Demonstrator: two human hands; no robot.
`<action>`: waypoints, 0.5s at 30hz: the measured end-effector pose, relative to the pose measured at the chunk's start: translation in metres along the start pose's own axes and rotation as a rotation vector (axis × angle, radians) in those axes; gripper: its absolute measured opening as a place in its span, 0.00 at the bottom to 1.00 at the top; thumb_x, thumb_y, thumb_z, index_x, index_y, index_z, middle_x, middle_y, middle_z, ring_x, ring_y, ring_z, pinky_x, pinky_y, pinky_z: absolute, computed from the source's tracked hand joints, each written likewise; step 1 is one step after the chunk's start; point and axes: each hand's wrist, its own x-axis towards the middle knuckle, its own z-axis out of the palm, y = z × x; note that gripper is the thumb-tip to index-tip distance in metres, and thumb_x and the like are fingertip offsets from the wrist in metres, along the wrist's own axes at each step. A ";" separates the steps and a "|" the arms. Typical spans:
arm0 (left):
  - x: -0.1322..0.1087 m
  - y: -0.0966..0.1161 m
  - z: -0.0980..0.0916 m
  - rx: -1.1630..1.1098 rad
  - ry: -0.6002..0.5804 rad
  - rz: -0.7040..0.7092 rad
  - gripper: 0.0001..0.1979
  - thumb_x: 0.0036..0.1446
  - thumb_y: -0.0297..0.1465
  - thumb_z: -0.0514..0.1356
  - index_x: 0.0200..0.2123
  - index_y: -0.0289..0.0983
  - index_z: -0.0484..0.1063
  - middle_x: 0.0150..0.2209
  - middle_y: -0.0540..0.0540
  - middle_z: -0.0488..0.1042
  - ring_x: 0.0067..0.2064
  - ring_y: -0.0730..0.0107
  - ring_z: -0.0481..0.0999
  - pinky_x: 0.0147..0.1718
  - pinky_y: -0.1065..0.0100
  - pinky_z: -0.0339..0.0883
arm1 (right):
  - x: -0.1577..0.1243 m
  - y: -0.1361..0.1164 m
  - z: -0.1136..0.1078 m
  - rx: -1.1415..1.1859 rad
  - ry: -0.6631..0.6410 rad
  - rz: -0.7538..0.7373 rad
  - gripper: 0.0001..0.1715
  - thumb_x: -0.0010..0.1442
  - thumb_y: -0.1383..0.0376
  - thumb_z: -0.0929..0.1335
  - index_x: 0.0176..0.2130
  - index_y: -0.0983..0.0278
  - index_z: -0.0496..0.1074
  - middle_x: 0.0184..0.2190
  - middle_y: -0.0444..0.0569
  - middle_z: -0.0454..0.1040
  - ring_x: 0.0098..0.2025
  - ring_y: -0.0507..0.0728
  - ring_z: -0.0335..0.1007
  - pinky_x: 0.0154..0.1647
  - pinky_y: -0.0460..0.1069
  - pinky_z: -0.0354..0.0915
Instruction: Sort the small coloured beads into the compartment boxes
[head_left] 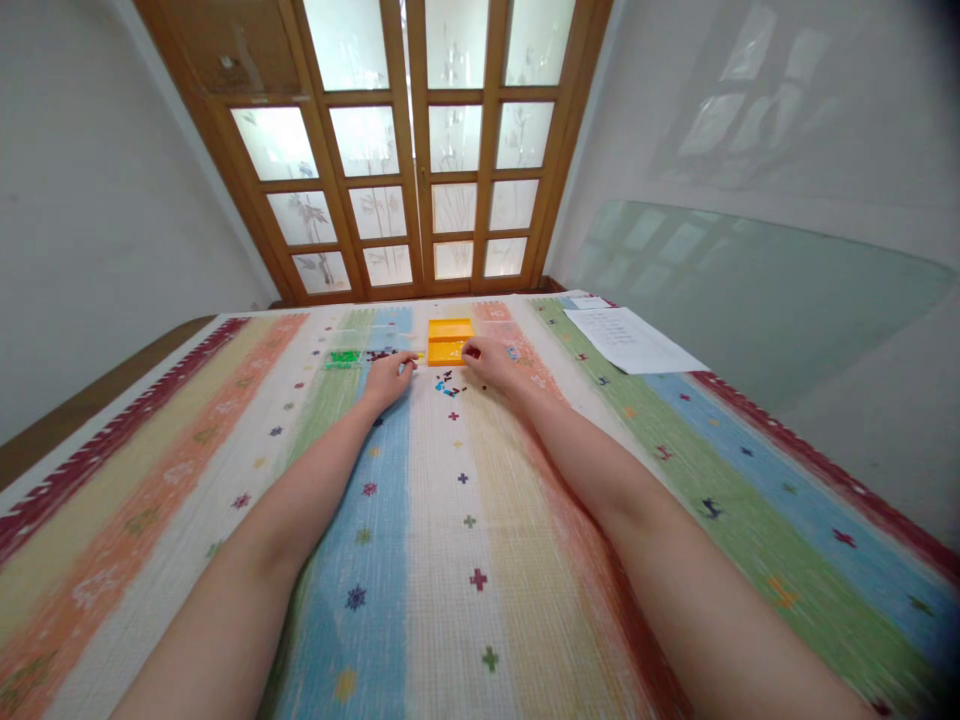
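Observation:
A small orange-yellow open box stands at the far middle of the table, with small light pieces in its near part. My right hand is at the box's right side, fingertips pinched together; a dark red bit shows at them, too small to name. Left of the box, my left hand is closed with fingers curled, beside a clear tray of dark red pieces. A tiny yellow thing shows at its fingertips; whether it is held is unclear. Loose dark red and blue pieces lie between my hands.
Green pieces fill a clear compartment left of my left hand. A printed white paper sheet lies at the far right. The striped tablecloth covers the table. Wooden doors with glass panes stand behind; a glass sheet leans on the right wall.

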 end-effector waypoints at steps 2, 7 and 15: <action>-0.003 0.007 0.006 0.032 -0.060 0.105 0.15 0.68 0.32 0.57 0.52 0.40 0.81 0.49 0.45 0.84 0.47 0.59 0.81 0.54 0.60 0.71 | 0.004 0.019 -0.004 -0.013 0.131 0.036 0.06 0.62 0.68 0.68 0.36 0.63 0.77 0.37 0.51 0.79 0.40 0.58 0.71 0.43 0.50 0.63; -0.008 0.015 0.013 0.074 -0.153 0.280 0.15 0.70 0.35 0.55 0.51 0.41 0.81 0.52 0.43 0.82 0.52 0.58 0.79 0.54 0.58 0.71 | 0.008 0.060 -0.014 -0.080 0.285 0.105 0.07 0.60 0.68 0.67 0.33 0.62 0.75 0.37 0.52 0.78 0.43 0.60 0.70 0.47 0.53 0.64; -0.008 0.013 0.016 0.124 -0.204 0.428 0.16 0.70 0.33 0.54 0.52 0.40 0.80 0.51 0.41 0.80 0.55 0.56 0.76 0.58 0.55 0.69 | 0.004 0.083 -0.014 -0.113 0.238 0.075 0.05 0.60 0.67 0.69 0.33 0.62 0.77 0.40 0.52 0.77 0.46 0.61 0.68 0.52 0.54 0.63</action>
